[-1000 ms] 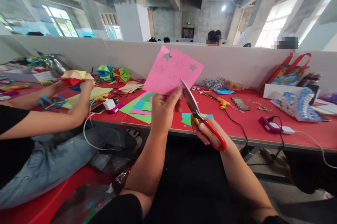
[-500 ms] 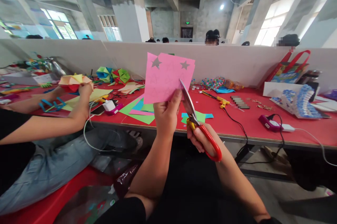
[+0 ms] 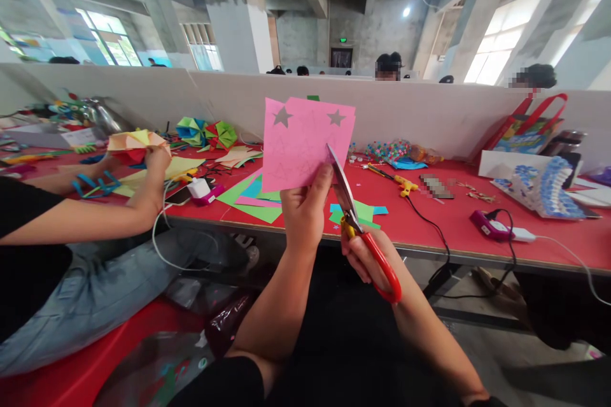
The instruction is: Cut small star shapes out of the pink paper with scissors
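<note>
Your left hand (image 3: 305, 213) pinched the pink paper (image 3: 300, 146) near its lower right corner, holding it upright above the red table (image 3: 458, 219). Your right hand (image 3: 366, 254) was closed around the scissors (image 3: 352, 213), blades pointing up at the paper's right part. Beyond lay a yellow glue gun (image 3: 407, 188); leftward, a co-worker's hand (image 3: 158, 158) held folded paper (image 3: 136, 141).

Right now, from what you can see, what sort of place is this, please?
Probably a shared craft workroom, though I cannot be sure. The signs: pink paper with star-shaped holes, red-handled scissors, and, over the same red table, another person's hand holding a folded paper piece.
</note>
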Motion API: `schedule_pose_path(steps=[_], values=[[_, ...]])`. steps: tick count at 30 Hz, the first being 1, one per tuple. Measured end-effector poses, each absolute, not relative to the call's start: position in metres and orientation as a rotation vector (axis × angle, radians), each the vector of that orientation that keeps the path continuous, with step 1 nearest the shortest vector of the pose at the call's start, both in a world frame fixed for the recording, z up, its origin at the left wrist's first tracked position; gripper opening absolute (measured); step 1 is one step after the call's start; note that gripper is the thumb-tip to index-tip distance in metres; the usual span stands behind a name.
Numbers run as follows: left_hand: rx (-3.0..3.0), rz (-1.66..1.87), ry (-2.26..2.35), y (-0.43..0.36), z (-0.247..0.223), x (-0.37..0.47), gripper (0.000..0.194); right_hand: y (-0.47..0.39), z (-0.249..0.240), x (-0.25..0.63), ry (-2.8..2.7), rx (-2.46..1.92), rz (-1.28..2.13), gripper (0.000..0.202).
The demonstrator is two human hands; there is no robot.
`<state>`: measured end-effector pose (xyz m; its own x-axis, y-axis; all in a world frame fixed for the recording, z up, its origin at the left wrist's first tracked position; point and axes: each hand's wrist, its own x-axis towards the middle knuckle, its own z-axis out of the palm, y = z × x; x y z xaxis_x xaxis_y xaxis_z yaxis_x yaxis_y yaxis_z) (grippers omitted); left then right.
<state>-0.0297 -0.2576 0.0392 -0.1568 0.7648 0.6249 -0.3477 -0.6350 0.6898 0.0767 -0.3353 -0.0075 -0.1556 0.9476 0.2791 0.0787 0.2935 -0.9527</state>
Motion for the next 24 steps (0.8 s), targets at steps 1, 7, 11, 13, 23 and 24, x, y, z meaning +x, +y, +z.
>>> schedule_pose_path(steps=[1,7,11,13,23,24], values=[[1.338,1.865,0.494,-0.258,0.040,-0.031,0.026,-0.335,-0.007,0.078,-1.536,-0.990,1.021,0.053],[1.228,1.763,0.311,-0.261,0.045,-0.036,0.040,-0.335,-0.004,0.082,-1.591,-1.008,0.936,0.054],[1.193,1.746,0.288,-0.264,0.045,-0.038,0.039,-0.338,-0.004,0.083,-1.593,-1.041,0.888,0.056],[1.179,1.746,0.300,-0.264,0.045,-0.038,0.037,-0.339,-0.004,0.083,-1.599,-1.048,0.876,0.055],[1.212,1.706,0.303,-0.266,0.045,-0.041,0.033,-0.341,0.001,0.087,-1.634,-1.076,0.852,0.056],[1.218,1.706,0.300,-0.265,0.045,-0.042,0.033,-0.341,0.002,0.088,-1.644,-1.071,0.857,0.056]])
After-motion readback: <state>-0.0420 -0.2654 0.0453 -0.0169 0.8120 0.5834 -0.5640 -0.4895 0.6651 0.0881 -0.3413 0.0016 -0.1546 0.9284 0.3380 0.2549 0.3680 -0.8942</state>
